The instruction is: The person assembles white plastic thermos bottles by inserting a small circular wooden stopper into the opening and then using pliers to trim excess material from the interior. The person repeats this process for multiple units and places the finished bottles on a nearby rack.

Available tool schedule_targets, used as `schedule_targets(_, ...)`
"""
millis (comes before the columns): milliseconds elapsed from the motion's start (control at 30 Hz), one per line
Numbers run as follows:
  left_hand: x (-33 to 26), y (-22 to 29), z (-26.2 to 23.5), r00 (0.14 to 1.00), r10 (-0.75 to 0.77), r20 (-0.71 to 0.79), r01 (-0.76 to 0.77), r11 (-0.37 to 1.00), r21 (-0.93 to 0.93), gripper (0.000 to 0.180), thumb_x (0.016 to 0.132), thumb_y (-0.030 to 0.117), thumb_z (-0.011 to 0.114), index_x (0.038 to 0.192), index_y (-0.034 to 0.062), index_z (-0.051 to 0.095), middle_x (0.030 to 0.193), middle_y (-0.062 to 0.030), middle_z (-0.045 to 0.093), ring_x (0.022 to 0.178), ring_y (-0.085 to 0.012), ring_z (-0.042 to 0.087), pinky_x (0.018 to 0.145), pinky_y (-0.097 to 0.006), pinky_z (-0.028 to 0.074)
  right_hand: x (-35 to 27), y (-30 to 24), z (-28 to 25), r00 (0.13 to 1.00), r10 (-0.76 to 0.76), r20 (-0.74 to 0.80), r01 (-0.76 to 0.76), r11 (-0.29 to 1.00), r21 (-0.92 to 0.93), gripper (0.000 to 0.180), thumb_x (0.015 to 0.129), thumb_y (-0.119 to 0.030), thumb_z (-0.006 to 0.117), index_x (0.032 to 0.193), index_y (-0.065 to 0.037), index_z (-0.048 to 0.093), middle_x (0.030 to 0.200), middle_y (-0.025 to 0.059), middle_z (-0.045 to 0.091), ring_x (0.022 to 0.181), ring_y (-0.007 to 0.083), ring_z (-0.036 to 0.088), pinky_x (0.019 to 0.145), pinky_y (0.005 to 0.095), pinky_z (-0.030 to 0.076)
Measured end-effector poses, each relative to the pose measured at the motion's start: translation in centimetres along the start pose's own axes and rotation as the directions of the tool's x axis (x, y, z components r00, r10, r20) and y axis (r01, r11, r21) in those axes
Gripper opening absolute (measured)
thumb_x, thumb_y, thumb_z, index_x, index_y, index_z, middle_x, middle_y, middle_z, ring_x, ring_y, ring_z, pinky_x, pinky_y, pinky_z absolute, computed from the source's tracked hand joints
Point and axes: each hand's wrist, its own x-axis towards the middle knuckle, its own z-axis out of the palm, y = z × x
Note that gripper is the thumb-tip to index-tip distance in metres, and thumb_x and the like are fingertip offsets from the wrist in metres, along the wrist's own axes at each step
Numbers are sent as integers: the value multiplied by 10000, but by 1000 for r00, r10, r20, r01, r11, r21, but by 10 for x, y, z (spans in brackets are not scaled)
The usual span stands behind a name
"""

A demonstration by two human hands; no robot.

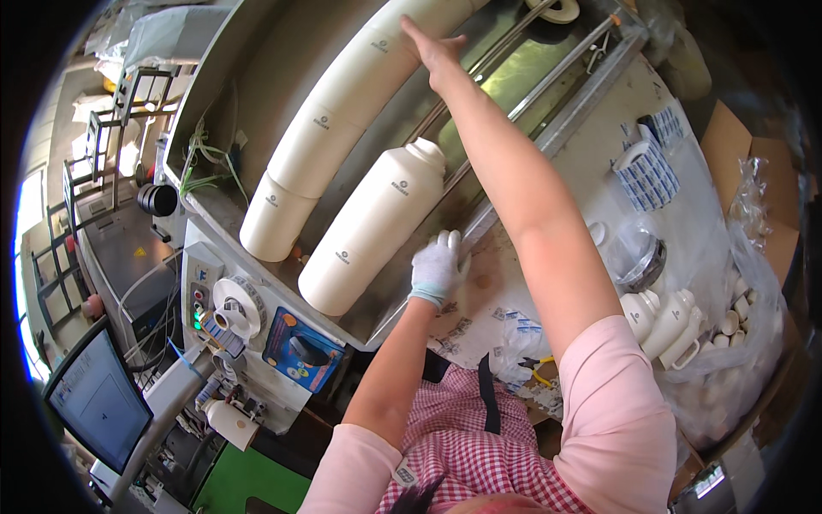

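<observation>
A row of cream bottles [317, 128] lies end to end along a metal trough, each with a small dark mark. My bare right hand [434, 53] reaches far over it, fingers spread, with the fingertips at the side of a far bottle. Nearer to me lies another cream bottle body [374, 227], tilted, its threaded neck pointing away. My left hand [437, 267], in a pale knit glove, rests by the metal edge just right of that bottle. Its fingers look loosely extended with nothing visible in them.
Metal rails [548, 86] run beyond my right arm. At right are a roll of blue-and-white labels [646, 176], a clear tape roll [638, 257], white bottles [664, 321] and a plastic bag [728, 377] of pale parts. A monitor [98, 398] and control panel [201, 287] stand left.
</observation>
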Motion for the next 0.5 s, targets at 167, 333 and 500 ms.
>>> schedule_targets(167, 1, 0, -4, 1000, 2, 23, -1, 1000, -23, 311, 924, 326, 673, 1073, 80, 554, 1015, -127, 625, 900, -320, 670, 716, -477, 567, 24, -16, 49, 982, -54, -181, 73, 992, 100, 1236, 681, -399, 952, 1584, 3, 208, 1512, 253, 437, 1333, 322, 533, 1095, 463, 470)
schedule_targets(333, 2, -2, -5, 999, 0, 38, 2, 999, -36, 328, 899, 332, 688, 1057, 73, 564, 1002, -130, 631, 927, -321, 660, 750, -470, 565, 42, -13, 47, 963, -197, -182, 225, 964, 142, 1262, 662, -355, 960, 1604, -17, 190, 1533, 250, 430, 1358, 326, 518, 1112, 464, 458)
schedule_targets(500, 1, -1, -5, 1000, 9, 10, -8, 999, -52, 335, 894, 326, 693, 1071, 74, 563, 1014, -133, 631, 920, -321, 667, 737, -473, 561, 46, -8, 28, 927, -335, -169, 366, 906, 210, 1293, 643, -311, 968, 1624, -38, 171, 1554, 246, 423, 1383, 331, 504, 1130, 464, 446)
